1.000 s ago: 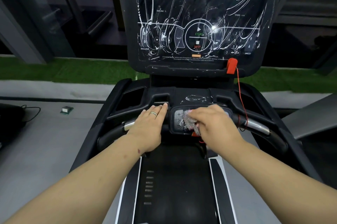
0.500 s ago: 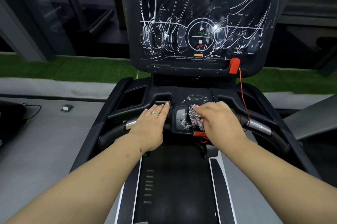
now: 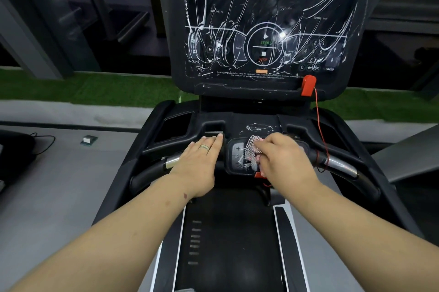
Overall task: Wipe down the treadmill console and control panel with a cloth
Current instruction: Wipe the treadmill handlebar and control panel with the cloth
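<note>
The black treadmill console (image 3: 273, 25) stands upright ahead, its screen covered in white smear streaks. Below it, on the crossbar, sits a small control panel (image 3: 237, 151) with a plus button. My right hand (image 3: 282, 156) grips a bunched checkered cloth (image 3: 253, 147) and presses it onto the panel's right part. My left hand (image 3: 202, 161), wearing a ring, rests flat with straight fingers on the crossbar just left of the panel.
A red safety key (image 3: 308, 85) clips to the console's lower right, its red cord (image 3: 320, 125) hanging to the right handlebar (image 3: 342, 166). The black belt (image 3: 228, 244) runs below. Grey floor with a small box (image 3: 89, 139) lies left; green turf behind.
My right hand has carried the cloth slightly up and to the right over the small panel. The left hand stays on the crossbar.
</note>
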Available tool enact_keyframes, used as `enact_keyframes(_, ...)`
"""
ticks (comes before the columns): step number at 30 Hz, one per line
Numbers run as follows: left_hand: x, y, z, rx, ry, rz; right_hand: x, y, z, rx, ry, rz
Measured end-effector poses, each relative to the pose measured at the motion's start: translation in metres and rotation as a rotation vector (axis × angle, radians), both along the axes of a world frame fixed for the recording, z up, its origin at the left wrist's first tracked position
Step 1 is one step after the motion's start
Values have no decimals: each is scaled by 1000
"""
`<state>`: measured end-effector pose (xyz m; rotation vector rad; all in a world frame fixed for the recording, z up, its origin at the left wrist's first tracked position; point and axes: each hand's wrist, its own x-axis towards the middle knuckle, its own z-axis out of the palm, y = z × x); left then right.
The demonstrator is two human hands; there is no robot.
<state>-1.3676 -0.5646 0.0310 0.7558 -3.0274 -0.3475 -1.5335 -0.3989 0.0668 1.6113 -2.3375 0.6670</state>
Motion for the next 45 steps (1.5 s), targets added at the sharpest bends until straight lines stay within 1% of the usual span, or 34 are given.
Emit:
enact_keyframes(3, 0, 0, 0, 2, 2, -1, 20, -6, -8, 49, 7, 105)
enact_keyframes(6, -1, 0, 0, 9, 5, 0, 20, -4, -8, 131, 5, 208)
enact_keyframes(8, 0, 0, 0, 3, 8, -1, 9, -1, -2, 123, 2, 180)
enact_keyframes(11, 0, 1, 1, 2, 3, -1, -3, 1, 4, 60, -45, 15)
enact_keyframes(12, 0, 1, 2, -2, 0, -1, -2, -1, 3, 52, -38, -1)
enact_keyframes(16, 0, 1, 2, -6, 2, 3, 19, -5, -6, 69, 15, 119)
enact_keyframes(19, 0, 1, 3, 0, -1, 0, 11, 1, -5, 135, 23, 194)
enact_keyframes(24, 0, 1, 2, 12, 4, 4, -4, 3, 2, 63, -18, 7)
enact_keyframes(27, 0, 2, 2, 12, 8, 6, 12, -3, -2, 50, 8, 69)
enact_keyframes(30, 0, 1, 3, 9, 5, 2, 13, -4, 0, 135, 37, 172)
enact_keyframes(32, 0, 1, 4, 18, 1, 4, 3, 0, 5, 155, 45, 150)
enact_keyframes(35, 0, 2, 4, 21, 4, 8, -7, 2, 10, 111, -2, 9)
enact_keyframes(36, 1, 2, 4, 20, 8, 9, -5, 0, 10, 96, 8, -7)
enact_keyframes(38, 1, 3, 3, 13, 16, 8, 6, -5, 6, 103, 26, 44)
enact_keyframes(40, 1, 3, 3, 8, 22, 7, 18, -8, 2, 150, 15, 139)
enact_keyframes(42, 1, 2, 3, 10, 25, 6, 20, -6, 3, 211, 13, 189)
enact_keyframes(43, 1, 2, 3, 11, 25, 5, 16, -5, 5, 220, 10, 185)
enact_keyframes(45, 2, 3, 3, 13, 22, 4, 5, -3, 11, 183, -3, 103)
